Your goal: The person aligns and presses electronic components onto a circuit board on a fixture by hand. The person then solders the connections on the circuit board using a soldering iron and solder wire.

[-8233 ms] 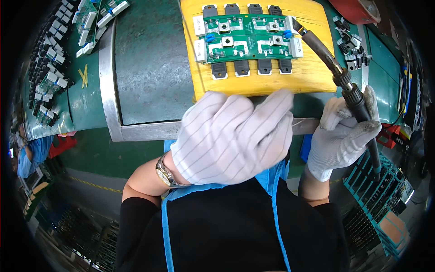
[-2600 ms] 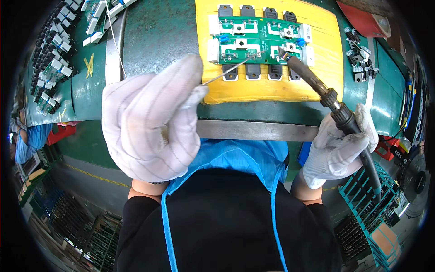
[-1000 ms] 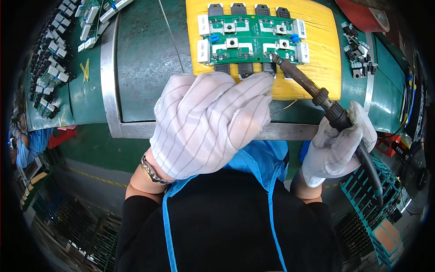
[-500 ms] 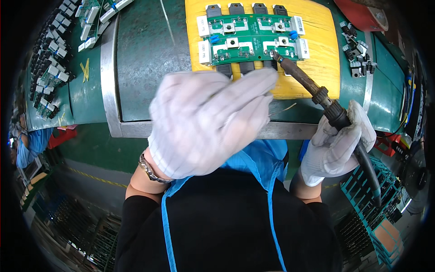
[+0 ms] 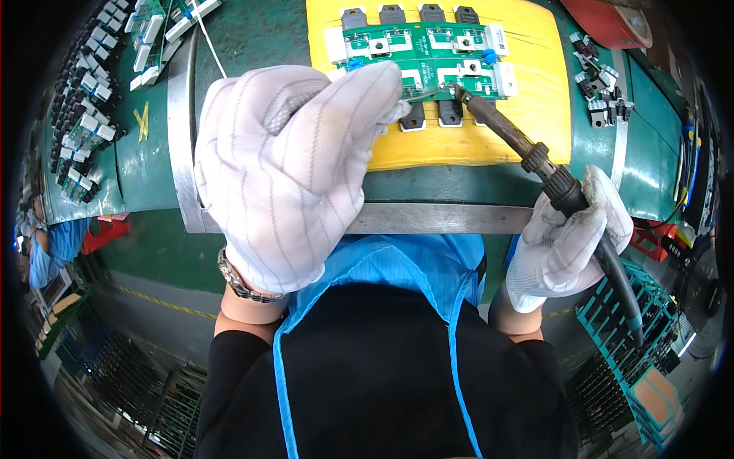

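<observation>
A green circuit board [image 5: 417,49] with white blocks at its ends and black transistors along its long edges lies on a yellow pad [image 5: 537,53]. My right hand [image 5: 564,252], in a white glove, is closed round a soldering iron [image 5: 506,128]. The iron's tip meets the board's near edge, right of centre. My gloved left hand [image 5: 283,168] covers the board's near left corner. Its fingertips pinch a thin solder wire [image 5: 428,95] that reaches toward the iron's tip. A pale strand runs from the top edge down behind this hand.
Finished-looking boards and black-and-white parts [image 5: 92,80] crowd the bench's left side. Loose transistors [image 5: 604,88] lie right of the pad, below a red bowl [image 5: 615,23]. A metal edge strip [image 5: 443,219] borders the bench in front of me.
My left hand has moved left and slightly up from in front of the pad, and the solder wire now shows at the iron's tip. Board and pad have shifted slightly left; the iron stays nearly in place.
</observation>
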The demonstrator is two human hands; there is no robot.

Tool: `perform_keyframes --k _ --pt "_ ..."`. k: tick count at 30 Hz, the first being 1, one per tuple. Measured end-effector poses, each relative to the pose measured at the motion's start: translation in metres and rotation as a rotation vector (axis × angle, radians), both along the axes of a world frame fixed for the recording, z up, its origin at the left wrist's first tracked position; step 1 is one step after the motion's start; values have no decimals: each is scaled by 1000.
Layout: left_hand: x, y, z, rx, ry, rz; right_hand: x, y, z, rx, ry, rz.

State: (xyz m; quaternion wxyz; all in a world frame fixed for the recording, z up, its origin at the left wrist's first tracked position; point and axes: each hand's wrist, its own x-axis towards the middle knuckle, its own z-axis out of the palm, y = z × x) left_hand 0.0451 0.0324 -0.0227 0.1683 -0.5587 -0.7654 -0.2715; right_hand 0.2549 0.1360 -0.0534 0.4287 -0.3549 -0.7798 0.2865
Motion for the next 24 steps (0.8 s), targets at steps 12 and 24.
perform_keyframes --k 12,24 --pt "2 8 -2 10 -63 -21 -1 1 -3 -61 104 -16" --pt "2 11 0 33 -58 -68 3 4 -4 50 -43 -108"
